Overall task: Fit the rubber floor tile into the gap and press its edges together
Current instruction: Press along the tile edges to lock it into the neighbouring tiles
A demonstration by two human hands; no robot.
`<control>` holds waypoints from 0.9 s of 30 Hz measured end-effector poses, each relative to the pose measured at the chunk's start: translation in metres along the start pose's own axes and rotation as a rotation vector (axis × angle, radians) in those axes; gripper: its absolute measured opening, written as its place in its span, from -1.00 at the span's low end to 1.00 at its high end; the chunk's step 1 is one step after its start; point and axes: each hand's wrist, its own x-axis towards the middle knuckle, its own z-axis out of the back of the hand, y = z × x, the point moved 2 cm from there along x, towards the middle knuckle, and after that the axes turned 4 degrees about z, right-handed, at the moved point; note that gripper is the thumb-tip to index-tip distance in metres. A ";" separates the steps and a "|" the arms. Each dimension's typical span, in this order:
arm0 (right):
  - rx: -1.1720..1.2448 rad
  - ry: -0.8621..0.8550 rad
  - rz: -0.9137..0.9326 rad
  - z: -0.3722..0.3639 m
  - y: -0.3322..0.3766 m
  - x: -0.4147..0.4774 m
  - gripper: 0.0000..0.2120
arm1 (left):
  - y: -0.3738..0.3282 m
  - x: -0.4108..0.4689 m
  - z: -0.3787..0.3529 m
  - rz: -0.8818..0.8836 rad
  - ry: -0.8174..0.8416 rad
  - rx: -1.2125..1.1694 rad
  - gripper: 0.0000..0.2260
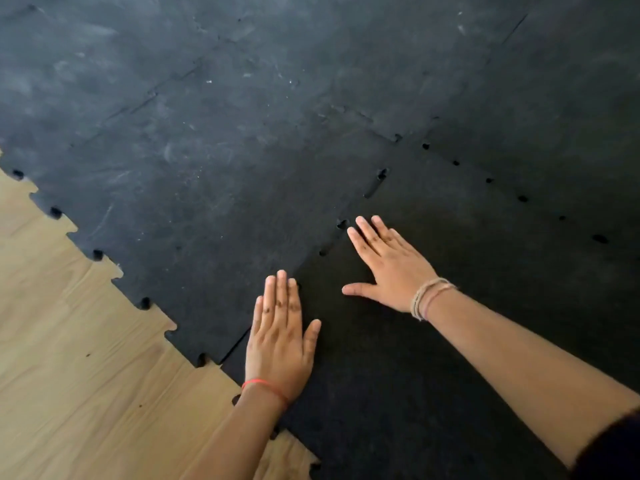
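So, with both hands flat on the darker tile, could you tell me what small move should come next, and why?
Probably slide the right hand up the seam and press there. Open slots still show along that joint beyond its fingertips, so the new tile seems not fully locked to the dusty tile. The left hand lies flat by the lower seam.

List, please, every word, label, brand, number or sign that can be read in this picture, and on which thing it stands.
None: no readable text appears anywhere in the view.
The rubber floor tile under both hands is plain black.
The neighbouring tiles carry only pale scuffs and specks, not letters.
The wooden floor shows only grain.
The left hand wears a red thread and the right hand tan threads, both unmarked.
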 end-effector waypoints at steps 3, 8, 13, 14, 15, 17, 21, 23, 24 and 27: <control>-0.064 -0.005 -0.016 0.019 -0.032 0.029 -0.07 | -0.040 0.033 -0.005 -0.044 -0.015 -0.059 -0.44; 0.007 -0.165 0.062 0.034 -0.046 0.058 -0.34 | -0.051 0.046 -0.013 0.041 -0.045 -0.062 -0.45; 0.066 -0.302 0.011 0.011 -0.041 0.052 -0.29 | -0.051 0.045 -0.005 0.008 0.002 0.013 -0.52; 0.061 -0.312 -0.002 0.009 -0.042 0.055 -0.31 | -0.052 0.048 -0.005 0.007 0.003 0.031 -0.51; 0.055 -0.308 -0.006 0.008 -0.043 0.057 -0.33 | -0.052 0.049 -0.005 0.005 0.009 0.055 -0.51; 0.037 -0.285 0.003 0.011 -0.045 0.059 -0.35 | -0.053 0.049 -0.003 -0.015 0.023 0.076 -0.51; 0.049 -0.328 -0.031 0.016 -0.039 0.067 -0.44 | -0.052 0.048 -0.002 -0.001 0.036 0.039 -0.49; 0.066 -0.353 -0.073 0.014 -0.035 0.066 -0.45 | -0.049 0.047 -0.008 -0.028 0.014 -0.008 -0.51; 0.052 -0.358 -0.084 0.014 -0.035 0.064 -0.45 | -0.048 0.047 -0.011 -0.031 0.006 -0.021 -0.51; 0.027 -0.356 -0.115 0.013 -0.038 0.055 -0.44 | -0.050 0.044 -0.009 -0.049 -0.012 -0.024 -0.50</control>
